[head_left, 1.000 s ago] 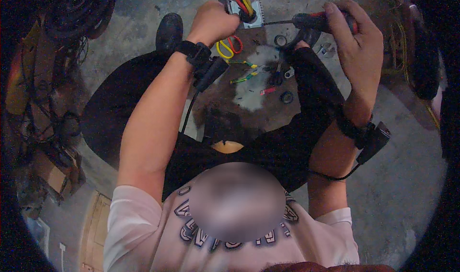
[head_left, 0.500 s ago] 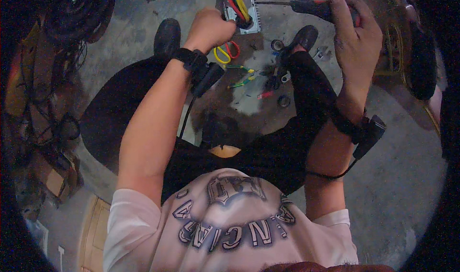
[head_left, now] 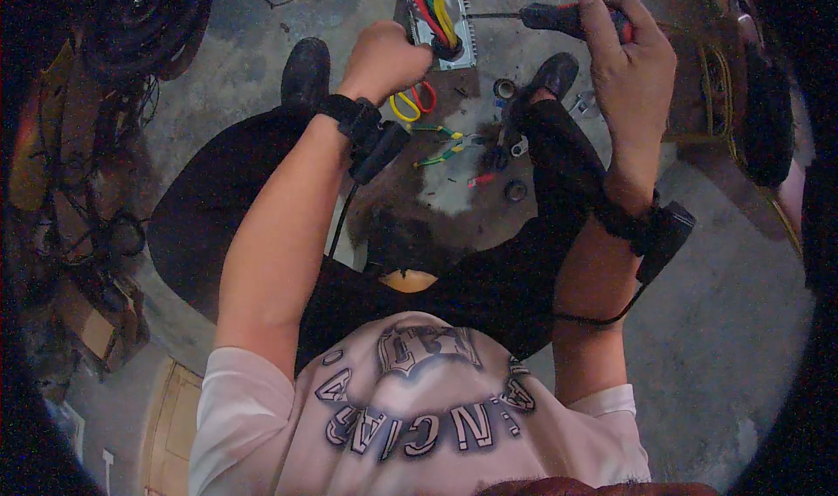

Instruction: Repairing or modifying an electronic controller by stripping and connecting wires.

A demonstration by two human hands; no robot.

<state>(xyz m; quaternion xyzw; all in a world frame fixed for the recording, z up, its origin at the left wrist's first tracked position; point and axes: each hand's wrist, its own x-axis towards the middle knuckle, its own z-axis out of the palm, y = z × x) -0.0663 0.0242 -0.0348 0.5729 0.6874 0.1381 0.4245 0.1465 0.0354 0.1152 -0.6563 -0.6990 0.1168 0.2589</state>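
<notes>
My left hand (head_left: 388,58) is closed on the near left edge of a silver finned metal box (head_left: 469,44), its fingertips partly hidden. Thick red, yellow and green wires (head_left: 443,26) run over the box and bunch at its near end. In my right hand (head_left: 635,81) is a screwdriver (head_left: 552,19) with a black and red handle. Its thin shaft points left, and the tip meets the finned right side of the box; how it seats there is too small to make out.
Between my feet lie pliers (head_left: 445,150) with yellow-green handles, yellow and red loops (head_left: 422,101), a small red piece (head_left: 481,181) and a dark roll (head_left: 516,189). Tangled cables (head_left: 87,208) crowd the left. A dark shoe (head_left: 305,70) rests near my left hand.
My right hand has shifted a little to the left with the screwdriver. The metal box and my left hand sit slightly lower and further right in the picture.
</notes>
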